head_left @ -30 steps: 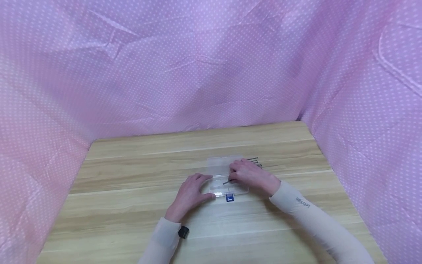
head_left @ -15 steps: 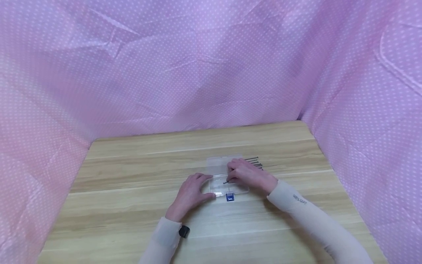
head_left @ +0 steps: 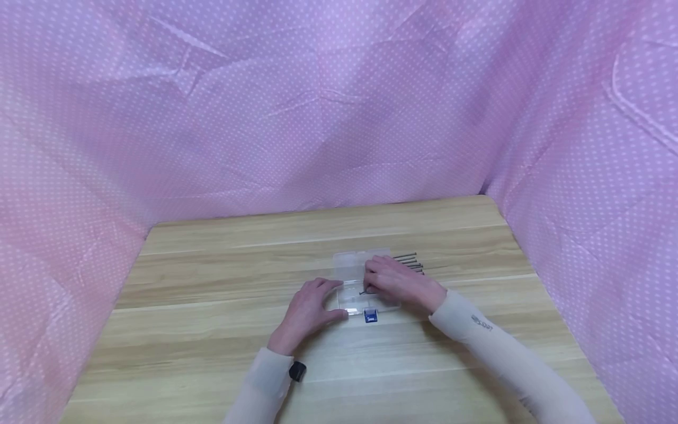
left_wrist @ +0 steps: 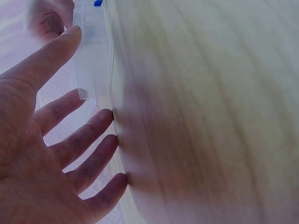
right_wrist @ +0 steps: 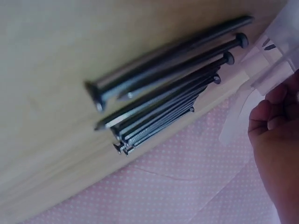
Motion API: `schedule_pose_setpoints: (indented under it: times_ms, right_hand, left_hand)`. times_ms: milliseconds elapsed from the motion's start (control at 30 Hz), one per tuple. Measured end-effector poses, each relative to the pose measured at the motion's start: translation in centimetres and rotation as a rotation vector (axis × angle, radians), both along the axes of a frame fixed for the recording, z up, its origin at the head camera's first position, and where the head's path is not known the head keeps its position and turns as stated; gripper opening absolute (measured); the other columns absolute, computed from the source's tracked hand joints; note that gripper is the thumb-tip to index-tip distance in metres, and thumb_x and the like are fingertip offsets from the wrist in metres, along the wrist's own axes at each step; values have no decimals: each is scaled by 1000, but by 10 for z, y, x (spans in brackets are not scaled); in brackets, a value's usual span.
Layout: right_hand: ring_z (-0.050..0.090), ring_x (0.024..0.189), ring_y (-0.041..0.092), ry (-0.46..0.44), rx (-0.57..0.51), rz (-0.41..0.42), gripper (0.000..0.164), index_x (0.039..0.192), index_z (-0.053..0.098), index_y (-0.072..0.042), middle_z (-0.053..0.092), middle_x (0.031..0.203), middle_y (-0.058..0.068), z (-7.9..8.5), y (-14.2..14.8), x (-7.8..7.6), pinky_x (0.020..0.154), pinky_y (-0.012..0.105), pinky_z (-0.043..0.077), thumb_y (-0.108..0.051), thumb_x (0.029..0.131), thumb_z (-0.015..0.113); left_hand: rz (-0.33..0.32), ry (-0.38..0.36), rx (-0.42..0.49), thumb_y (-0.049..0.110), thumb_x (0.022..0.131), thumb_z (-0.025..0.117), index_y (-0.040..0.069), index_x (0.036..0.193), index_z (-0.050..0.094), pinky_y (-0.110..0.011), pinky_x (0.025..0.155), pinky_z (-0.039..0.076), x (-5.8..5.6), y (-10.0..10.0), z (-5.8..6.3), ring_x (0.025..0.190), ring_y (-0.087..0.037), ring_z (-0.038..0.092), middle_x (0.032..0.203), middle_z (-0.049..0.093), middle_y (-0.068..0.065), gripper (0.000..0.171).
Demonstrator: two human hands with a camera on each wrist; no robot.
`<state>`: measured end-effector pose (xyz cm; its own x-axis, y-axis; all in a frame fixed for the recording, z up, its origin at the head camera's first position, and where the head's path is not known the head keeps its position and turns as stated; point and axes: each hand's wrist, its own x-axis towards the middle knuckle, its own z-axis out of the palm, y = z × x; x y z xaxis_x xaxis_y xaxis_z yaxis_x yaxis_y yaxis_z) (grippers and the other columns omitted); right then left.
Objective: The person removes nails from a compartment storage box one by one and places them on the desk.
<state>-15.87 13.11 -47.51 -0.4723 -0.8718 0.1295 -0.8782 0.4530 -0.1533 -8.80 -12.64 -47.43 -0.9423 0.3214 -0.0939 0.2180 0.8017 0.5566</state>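
My left hand (head_left: 308, 306) grips the left side of a clear plastic box (head_left: 348, 301), thumb on the near edge and index finger at the far corner. In the left wrist view, the thumb and index finger touch the box (left_wrist: 91, 65) while the other fingers spread beside it. The box's lid (head_left: 346, 266) lies folded back, away from me. Over the box's right part, my right hand (head_left: 399, 280) pinches a nail (head_left: 362, 293); only its head end shows past the fingers. Several loose nails (right_wrist: 162, 93) lie roughly parallel on the table, right of the box.
A blue tab with white marking (head_left: 371, 316) sits at the box's front edge. The wooden table (head_left: 212, 330) extends around the box. Pink dotted cloth (head_left: 318, 118) hangs behind the table and at both sides. A black wristband (head_left: 298, 371) is on the left wrist.
The right hand has shifted slightly left with the nail, uncovering more of the loose nails. My left hand and the box stay nearly where they were.
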Motion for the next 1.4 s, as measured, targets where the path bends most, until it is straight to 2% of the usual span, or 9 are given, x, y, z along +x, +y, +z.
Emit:
schedule_pose_setpoints:
  times_ms: [433,733,1067,1267,1400]
  right_hand:
    - [47,88,14,-27,-68,-12,6,98,67,-14,51,94,-5,-2,6,6,84,31,47,-19,101,68]
    - [49,88,14,-66,-144,-53,4,102,72,-13,52,96,-5,11,13,8,81,31,48,-12,99,69]
    - [55,87,18,46,-264,-99,4,100,72,-9,57,94,-2,21,25,3,78,36,47,-9,96,72]
    - [57,90,22,97,-268,-159,7,99,73,-7,59,94,1,28,33,-3,78,40,49,-6,92,75]
    - [56,90,23,99,-254,-214,7,99,73,-5,59,94,2,32,39,-7,79,41,48,-6,93,75]
  left_hand:
    - [-1,-4,-8,46,82,86,16,140,64,-54,107,45,0,1,-1,128,-33,55,138,62,-10,69]
    - [-6,26,2,45,81,87,16,140,64,-54,106,46,0,0,-2,126,-34,56,135,63,-10,69]
    - [-9,37,4,43,81,87,15,139,65,-55,106,46,0,1,-1,127,-35,56,135,63,-11,68]
    - [0,29,-1,44,82,87,16,140,64,-54,106,45,1,0,-2,127,-34,56,135,63,-10,68]
    - [-5,39,8,45,82,86,16,140,64,-55,105,46,0,1,-4,127,-35,56,136,63,-10,68]
